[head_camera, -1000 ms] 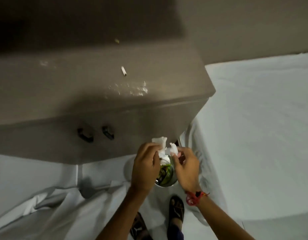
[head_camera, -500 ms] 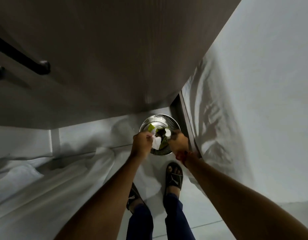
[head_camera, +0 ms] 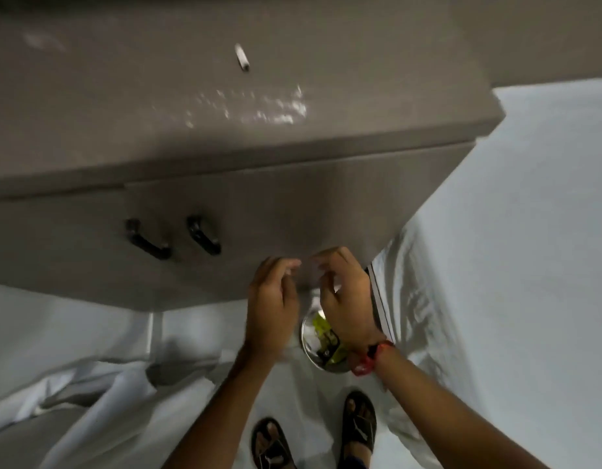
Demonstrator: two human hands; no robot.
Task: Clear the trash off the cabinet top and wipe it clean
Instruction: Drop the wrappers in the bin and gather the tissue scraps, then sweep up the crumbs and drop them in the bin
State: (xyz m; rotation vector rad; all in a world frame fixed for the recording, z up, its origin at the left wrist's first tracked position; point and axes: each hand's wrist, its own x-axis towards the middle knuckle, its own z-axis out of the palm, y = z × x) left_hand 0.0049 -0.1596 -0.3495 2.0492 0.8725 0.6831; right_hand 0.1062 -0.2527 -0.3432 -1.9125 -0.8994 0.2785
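The brown cabinet top (head_camera: 123,106) fills the upper part of the view. A small white cigarette butt (head_camera: 242,61) lies on it, and white crumbs or powder (head_camera: 259,108) are smeared toward its right front edge. Below the cabinet front, a round metal bin (head_camera: 321,343) on the floor holds yellow-green wrappers. My left hand (head_camera: 270,309) and my right hand (head_camera: 345,299) hover above the bin in front of the cabinet door, fingers loosely curled and apart, with nothing visible in them. A red thread band circles my right wrist.
Two dark handles (head_camera: 147,243) (head_camera: 203,235) sit on the cabinet front. A bed with white sheets (head_camera: 512,231) stands on the right, and rumpled white cloth (head_camera: 89,401) lies at lower left. My sandalled feet (head_camera: 358,424) stand on the pale floor.
One second ago both hands held white tissue scraps; then they bent down to the bin and released them. Now both hands have risen above the bin and the view has tilted up again.
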